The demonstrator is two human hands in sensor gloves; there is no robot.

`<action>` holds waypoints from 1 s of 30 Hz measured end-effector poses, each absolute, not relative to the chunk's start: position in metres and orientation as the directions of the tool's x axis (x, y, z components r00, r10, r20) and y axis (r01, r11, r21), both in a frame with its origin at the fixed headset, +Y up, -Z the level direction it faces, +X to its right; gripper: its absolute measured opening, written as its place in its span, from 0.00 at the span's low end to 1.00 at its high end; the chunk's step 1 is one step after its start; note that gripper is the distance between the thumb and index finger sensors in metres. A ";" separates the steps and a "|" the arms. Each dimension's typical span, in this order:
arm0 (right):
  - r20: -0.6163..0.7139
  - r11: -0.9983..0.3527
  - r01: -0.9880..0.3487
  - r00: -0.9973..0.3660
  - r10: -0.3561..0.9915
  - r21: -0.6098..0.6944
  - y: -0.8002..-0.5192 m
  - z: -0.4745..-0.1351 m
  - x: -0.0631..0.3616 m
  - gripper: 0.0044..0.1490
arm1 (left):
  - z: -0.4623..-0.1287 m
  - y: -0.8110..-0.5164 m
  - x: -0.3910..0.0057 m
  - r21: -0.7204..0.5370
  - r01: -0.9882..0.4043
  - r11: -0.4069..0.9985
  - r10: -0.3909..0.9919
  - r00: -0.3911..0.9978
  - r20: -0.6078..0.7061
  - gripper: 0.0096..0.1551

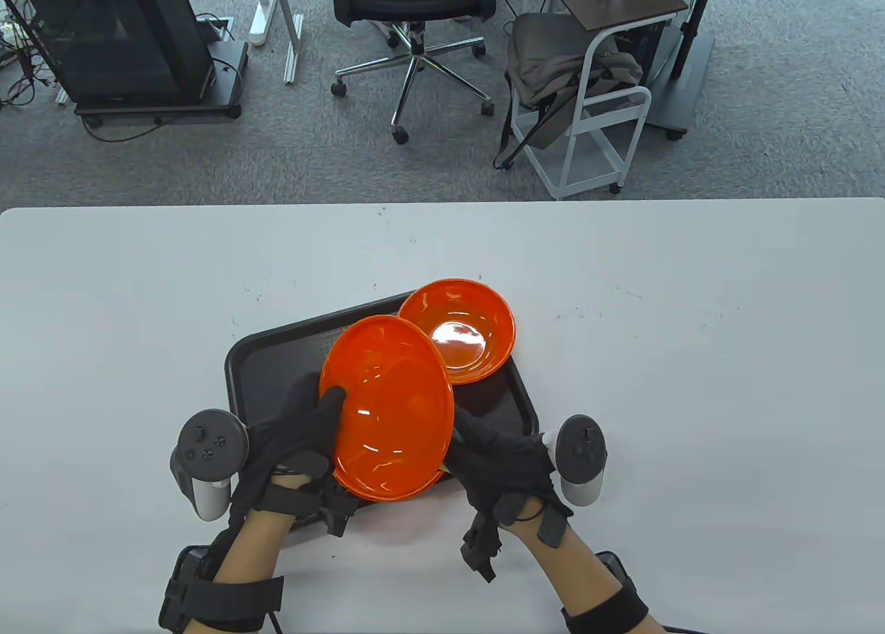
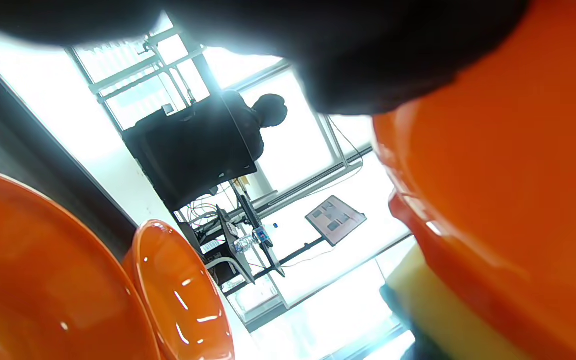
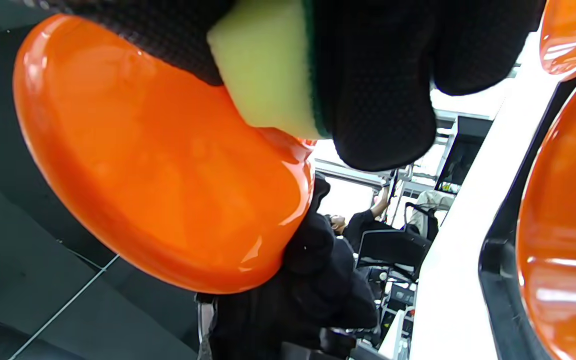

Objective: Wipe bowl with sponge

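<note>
The left hand (image 1: 297, 433) holds 1 orange bowl (image 1: 387, 406) tilted above the black tray (image 1: 276, 357), thumb hooked over the near-left rim onto the glossy inside and the other fingers hidden behind it. The right hand (image 1: 501, 458) grips the yellow sponge (image 3: 263, 75) with its green scrub face, fingers wrapped round it, and presses it to the bowl's outer wall at the right edge. A 2nd bowl (image 1: 460, 330) sits at the tray's far corner, its rim tucked under the held one.

The bowl looks like light, stiff plastic, and the bright sheen suggests a slick surface, so it could twist in the hand under sideways wiping. The rim pinch, thumb inside and fingers outside, seems the safest hold. The sponge is soft and will squash, so it is best gripped by its sides with the flat face free.
</note>
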State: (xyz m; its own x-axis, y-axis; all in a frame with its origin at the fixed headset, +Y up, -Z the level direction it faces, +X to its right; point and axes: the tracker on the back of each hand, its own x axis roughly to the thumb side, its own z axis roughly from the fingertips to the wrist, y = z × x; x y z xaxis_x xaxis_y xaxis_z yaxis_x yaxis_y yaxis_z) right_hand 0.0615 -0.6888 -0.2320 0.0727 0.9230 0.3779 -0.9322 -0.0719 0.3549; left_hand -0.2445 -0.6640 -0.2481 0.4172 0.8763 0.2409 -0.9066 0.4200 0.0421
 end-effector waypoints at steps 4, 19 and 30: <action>0.388 -0.086 -0.940 0.052 0.920 0.330 -0.687 -0.232 0.064 0.33 | -0.249 -0.664 -0.251 0.081 -0.895 0.438 0.867 0.445 0.224 0.30; 0.502 -0.215 -0.953 -0.080 0.861 0.216 -0.680 -0.228 0.068 0.33 | -0.255 -0.663 -0.279 0.172 -0.801 0.573 0.788 0.597 0.152 0.30; 0.506 -0.223 -0.960 -0.109 0.856 0.170 -0.679 -0.231 0.079 0.33 | -0.263 -0.668 -0.340 0.333 -0.732 0.594 0.778 0.628 -0.008 0.30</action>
